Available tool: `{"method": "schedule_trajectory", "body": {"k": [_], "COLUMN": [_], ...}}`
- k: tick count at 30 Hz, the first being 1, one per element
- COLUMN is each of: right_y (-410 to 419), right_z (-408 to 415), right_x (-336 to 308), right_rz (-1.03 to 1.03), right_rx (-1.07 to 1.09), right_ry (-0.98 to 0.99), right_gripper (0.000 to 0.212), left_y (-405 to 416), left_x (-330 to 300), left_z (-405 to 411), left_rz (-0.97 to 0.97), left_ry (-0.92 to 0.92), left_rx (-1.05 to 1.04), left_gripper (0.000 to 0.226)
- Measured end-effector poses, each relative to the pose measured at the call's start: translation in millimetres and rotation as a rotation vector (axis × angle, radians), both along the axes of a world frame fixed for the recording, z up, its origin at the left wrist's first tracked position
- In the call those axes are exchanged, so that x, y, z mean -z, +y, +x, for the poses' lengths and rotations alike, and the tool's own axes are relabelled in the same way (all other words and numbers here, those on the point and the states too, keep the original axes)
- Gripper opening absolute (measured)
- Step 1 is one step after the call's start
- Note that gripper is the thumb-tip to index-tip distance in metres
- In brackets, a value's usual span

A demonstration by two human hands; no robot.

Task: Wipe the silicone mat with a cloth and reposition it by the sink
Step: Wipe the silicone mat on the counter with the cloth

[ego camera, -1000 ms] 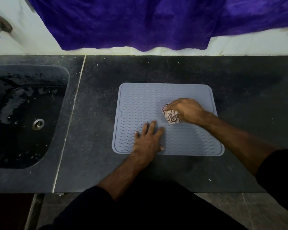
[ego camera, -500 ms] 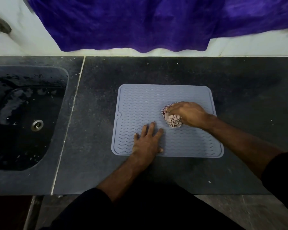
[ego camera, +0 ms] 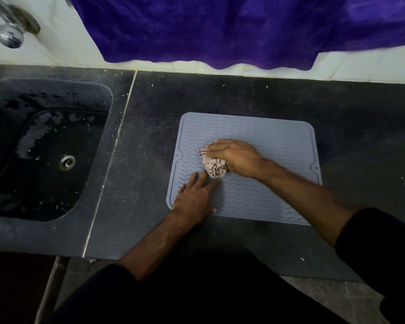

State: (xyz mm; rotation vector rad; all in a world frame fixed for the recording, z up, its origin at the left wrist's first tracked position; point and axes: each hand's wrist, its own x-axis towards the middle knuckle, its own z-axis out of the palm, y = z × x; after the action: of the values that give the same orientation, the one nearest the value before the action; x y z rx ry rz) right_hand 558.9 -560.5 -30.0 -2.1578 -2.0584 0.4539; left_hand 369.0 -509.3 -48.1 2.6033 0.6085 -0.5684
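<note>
**Cloth on mat, mid-counter**

Grey silicone mat (ego camera: 267, 183), wavy-ribbed with a raised rim, flat on the dark speckled stone counter (ego camera: 150, 160), well apart from the sink (ego camera: 45, 148) on the left; a strip of bare counter and a pale seam line (ego camera: 112, 155) between them. Small hole visible near the middle of each short edge of the mat.

Right hand (ego camera: 236, 157) over the mat's left-centre, fingers curled around a bunched pale cloth (ego camera: 214, 166) with dark red line pattern, pressing it down onto the ribs. Cloth sticking out from under the fingers toward the sink side and the near side.

Left hand (ego camera: 194, 197) flat on the mat's near-left corner, fingers straight and spread, gripping nothing, palm across the mat's front edge and partly on the counter. Fingertips just beside the cloth, close to touching; contact not clear.

Dark sleeves on both forearms, pushed up from the wrists.

Sink basin dark and wet, pale smears across its floor, round metal drain (ego camera: 67, 162) near its centre. Chrome tap (ego camera: 9, 31) at the top left against the white wall (ego camera: 63, 50). Deep purple fabric (ego camera: 220, 29) hanging down the wall behind the counter, its wavy hem ending just above the counter's back edge. White specks scattered over the counter.
</note>
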Motion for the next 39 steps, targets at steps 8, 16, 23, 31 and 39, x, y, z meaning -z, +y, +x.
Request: {"method": "schedule_trajectory", "body": {"k": [8,16,23,31,39], "right_y": [-19,-4,-14,15,-8], "right_z": [17,-8,14,-19,7], "right_x": [4,9,-6,4,-3], "right_rz": [-0.075,-0.058,-0.104,-0.02,-0.079], "right_rx": [0.054,0.001,0.118,-0.003,-0.004], "right_ry": [-0.095,-0.11,-0.117,-0.089,-0.127], "right_gripper": [0.054,0.055,0.055,0.051,0.054], "left_y": [1,-1,-1,0,0], "left_x": [4,0,-3,-3,-2], "left_z": [-3,-1,-2,0,-5], "left_rz": [-0.024,-0.016,-0.045,-0.015,-0.008], "left_ry": [-0.019,-0.011,0.008,-0.007,-0.015], "left_rx": [-0.013,0.002,-0.007,0.005,0.003], "left_gripper": [0.088,0.091,0.087,0.086,0.087]}}
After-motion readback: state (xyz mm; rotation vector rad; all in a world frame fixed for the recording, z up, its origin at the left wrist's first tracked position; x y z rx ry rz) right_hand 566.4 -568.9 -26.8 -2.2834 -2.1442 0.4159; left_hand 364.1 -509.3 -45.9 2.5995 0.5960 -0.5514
